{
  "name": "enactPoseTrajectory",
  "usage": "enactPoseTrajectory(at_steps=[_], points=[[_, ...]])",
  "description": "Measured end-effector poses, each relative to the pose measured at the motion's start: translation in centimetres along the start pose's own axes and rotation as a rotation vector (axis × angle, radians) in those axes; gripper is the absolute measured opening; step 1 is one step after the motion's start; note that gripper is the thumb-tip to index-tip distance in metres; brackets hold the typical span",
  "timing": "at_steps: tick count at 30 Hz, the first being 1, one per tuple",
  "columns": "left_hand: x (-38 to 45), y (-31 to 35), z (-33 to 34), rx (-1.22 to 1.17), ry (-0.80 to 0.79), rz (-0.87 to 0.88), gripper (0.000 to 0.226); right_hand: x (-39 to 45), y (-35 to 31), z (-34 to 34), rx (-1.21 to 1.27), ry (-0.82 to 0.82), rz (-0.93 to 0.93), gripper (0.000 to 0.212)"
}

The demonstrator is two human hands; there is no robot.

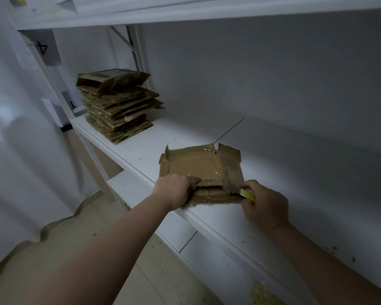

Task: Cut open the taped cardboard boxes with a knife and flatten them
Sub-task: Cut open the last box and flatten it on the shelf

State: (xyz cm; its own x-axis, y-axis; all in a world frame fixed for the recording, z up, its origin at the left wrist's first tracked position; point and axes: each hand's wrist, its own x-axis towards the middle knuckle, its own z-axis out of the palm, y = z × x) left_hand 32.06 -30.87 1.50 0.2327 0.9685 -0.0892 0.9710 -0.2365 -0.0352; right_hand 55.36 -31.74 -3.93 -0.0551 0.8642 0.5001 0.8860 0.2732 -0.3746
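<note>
The left hand pins the near edge of the flattish, taped brown cardboard box, fingers curled on it. Just right of it, the right hand grips a yellow-handled knife at the tape. One slip leftward and that blade probably meets those fingers.

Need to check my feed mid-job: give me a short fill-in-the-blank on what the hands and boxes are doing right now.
1. The right hand holds a knife with a ____ handle.
2. The left hand grips the ____ edge of the taped box.
3. The stack of flattened boxes stands on the same shelf, to the ____ of the taped box.

Missing words: yellow; near; left
</note>
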Motion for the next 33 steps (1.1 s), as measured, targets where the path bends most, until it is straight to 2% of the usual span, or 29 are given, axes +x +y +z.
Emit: enactPoseTrajectory(at_steps=[4, 7, 10, 13, 16, 19, 21, 23, 25, 26, 29, 33], points=[[0.2, -0.5, 1.1, 0.062, -0.127, 0.001, 0.057, 0.1, 0.2, -0.2, -0.057, 0.096, 0.194, 0.009], [-0.2, 0.3, 1.5, 0.076, -0.248, 0.056, 0.059, 1.5, -0.6, -0.5, -0.066, 0.102, 0.212, 0.018], [-0.8, 0.8, 2.1, 0.006, -0.307, 0.037, 0.087, 4.1, -3.2, -0.2, -0.090, -0.089, 0.218, 0.036], [-1.0, 1.4, 2.7, -0.044, -0.316, 0.000, 0.106, 6.4, -5.2, 1.1, -0.073, -0.257, 0.109, 0.047], [-1.0, 2.0, 2.4, -0.070, -0.312, -0.025, 0.105, 7.8, -5.5, 3.3, -0.090, -0.455, 0.021, 0.061], [-0.1, 1.6, 0.3, -0.187, -0.253, -0.019, 0.079, 7.3, -5.1, 5.6, -0.202, -0.605, -0.012, 0.068], [1.0, 0.5, -1.4, -0.313, -0.074, -0.025, 0.057, 7.0, -4.6, 6.3, -0.238, -0.595, -0.033, 0.065], [2.4, -1.1, -2.5, -0.342, 0.099, -0.072, 0.041, 6.8, -4.4, 6.5, -0.223, -0.588, -0.040, 0.066], [3.9, -2.3, -2.4, -0.347, 0.157, -0.112, 0.030, 6.8, -4.4, 6.5, -0.210, -0.593, -0.047, 0.066], [4.5, -2.6, -1.9, -0.350, 0.133, -0.111, 0.029, 7.1, -4.3, 6.6, -0.185, -0.597, -0.036, 0.062], [5.3, -2.2, 1.5, -0.275, -0.001, -0.072, 0.053, 8.4, -4.1, 5.3, 0.000, -0.501, 0.091, 0.033], [4.9, -1.9, 5.5, -0.179, 0.087, -0.180, 0.062, 7.5, -4.5, 5.6, -0.084, -0.267, -0.058, 0.029]])
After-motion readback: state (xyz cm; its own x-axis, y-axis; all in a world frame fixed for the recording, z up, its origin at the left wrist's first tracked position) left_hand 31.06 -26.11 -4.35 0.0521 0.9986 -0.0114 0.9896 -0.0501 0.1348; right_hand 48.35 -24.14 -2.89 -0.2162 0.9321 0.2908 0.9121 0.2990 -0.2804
